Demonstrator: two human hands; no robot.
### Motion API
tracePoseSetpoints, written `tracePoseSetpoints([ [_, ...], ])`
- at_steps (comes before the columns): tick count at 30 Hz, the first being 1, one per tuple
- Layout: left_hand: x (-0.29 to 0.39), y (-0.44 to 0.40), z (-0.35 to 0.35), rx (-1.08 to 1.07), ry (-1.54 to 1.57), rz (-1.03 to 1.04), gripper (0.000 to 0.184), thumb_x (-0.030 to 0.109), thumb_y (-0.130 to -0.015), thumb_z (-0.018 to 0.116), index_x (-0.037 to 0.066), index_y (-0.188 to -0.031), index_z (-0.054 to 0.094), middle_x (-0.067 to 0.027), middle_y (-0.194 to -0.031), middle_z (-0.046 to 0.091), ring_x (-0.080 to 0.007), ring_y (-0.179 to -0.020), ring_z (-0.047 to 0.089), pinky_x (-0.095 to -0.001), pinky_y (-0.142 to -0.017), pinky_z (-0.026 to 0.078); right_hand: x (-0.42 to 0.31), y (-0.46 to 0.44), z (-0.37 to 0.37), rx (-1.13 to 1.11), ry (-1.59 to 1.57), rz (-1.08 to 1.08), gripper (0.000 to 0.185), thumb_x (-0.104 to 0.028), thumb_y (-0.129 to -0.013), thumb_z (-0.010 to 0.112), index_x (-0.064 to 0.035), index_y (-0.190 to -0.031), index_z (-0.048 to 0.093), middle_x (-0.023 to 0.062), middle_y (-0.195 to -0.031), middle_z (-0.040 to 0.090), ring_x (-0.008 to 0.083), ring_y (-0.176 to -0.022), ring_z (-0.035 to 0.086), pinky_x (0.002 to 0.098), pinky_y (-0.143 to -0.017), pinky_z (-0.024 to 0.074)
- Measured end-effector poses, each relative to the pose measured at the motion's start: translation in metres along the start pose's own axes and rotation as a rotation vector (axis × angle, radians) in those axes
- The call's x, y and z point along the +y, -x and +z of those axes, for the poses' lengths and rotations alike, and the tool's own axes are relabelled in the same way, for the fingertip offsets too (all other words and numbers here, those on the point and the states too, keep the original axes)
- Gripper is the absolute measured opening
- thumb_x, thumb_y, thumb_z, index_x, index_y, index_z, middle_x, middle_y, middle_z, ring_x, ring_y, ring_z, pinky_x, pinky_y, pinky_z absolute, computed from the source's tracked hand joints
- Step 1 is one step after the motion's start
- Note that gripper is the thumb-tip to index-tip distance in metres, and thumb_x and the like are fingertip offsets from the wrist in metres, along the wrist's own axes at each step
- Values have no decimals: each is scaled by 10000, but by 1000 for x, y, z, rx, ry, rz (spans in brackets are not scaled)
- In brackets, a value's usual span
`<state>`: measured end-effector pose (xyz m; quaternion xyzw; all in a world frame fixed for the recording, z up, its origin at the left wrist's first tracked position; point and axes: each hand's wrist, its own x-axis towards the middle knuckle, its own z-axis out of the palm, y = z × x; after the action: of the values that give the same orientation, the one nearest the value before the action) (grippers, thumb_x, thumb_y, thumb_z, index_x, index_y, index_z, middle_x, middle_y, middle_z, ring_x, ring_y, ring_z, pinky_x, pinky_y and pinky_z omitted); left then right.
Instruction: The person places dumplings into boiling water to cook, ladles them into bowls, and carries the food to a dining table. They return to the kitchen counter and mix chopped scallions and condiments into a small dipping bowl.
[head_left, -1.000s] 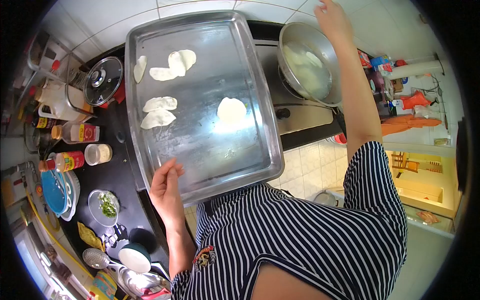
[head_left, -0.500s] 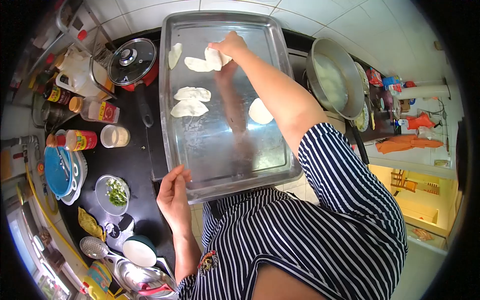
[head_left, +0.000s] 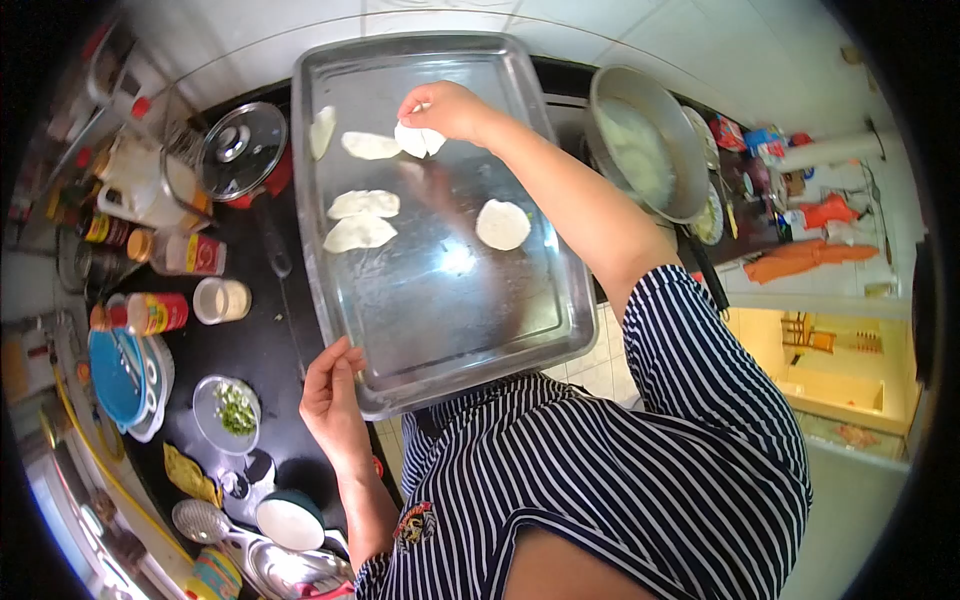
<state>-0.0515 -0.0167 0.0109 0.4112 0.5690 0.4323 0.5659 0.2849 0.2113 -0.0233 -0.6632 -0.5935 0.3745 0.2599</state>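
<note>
A large metal tray (head_left: 440, 320) lies in front of me with several flat white dough pieces on it. At its far side, my right hand (head_left: 445, 112) pinches a piece of dough (head_left: 418, 138), which seems folded or doubled; the fingers partly cover it. Just left of that is an oval dough piece (head_left: 370, 146), and a narrow strip (head_left: 322, 132) rests by the left wall. Two more ovals (head_left: 360, 233) sit close together at mid-left, and a round dough piece (head_left: 503, 225) lies to the right. My left hand (head_left: 335, 400), fingers curled together, is at the tray's near-left corner, seemingly holding nothing.
On the right stands a pan (head_left: 645, 145) with whitish contents. Left of the tray are a lidded pot (head_left: 240, 150), a seasoning jar (head_left: 222, 300), a bowl of chopped greens (head_left: 228, 415), a blue basket (head_left: 118, 375) and a white-lined bowl (head_left: 290, 520).
The view has shifted, moving the tray left and slightly down in the picture. My right hand has drawn its dough piece slightly right of the neighbouring oval. My left hand stays at the near-left corner.
</note>
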Motion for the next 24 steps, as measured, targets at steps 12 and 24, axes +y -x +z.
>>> tracePoseSetpoints([
  [12, 3, -15, 50, -160, -27, 32, 213, 55, -964, 542, -13, -1128, 660, -90, -966, 690, -147, -877, 645, -276, -822, 513, 76, 161, -231, 647, 606, 62, 246, -171, -837, 631, -107, -1066, 695, 145, -1004, 676, 297, -921, 649, 369, -816, 510],
  [24, 1, 6, 74, -151, -51, 35, 217, 71, -970, 535, -12, -1125, 662, -96, -969, 687, -158, -874, 647, -297, -834, 525, 217, 253, -288, 375, 1081, 416, 187, -175, -833, 596, -70, -957, 689, 191, -960, 687, 359, -933, 655, 461, -804, 512],
])
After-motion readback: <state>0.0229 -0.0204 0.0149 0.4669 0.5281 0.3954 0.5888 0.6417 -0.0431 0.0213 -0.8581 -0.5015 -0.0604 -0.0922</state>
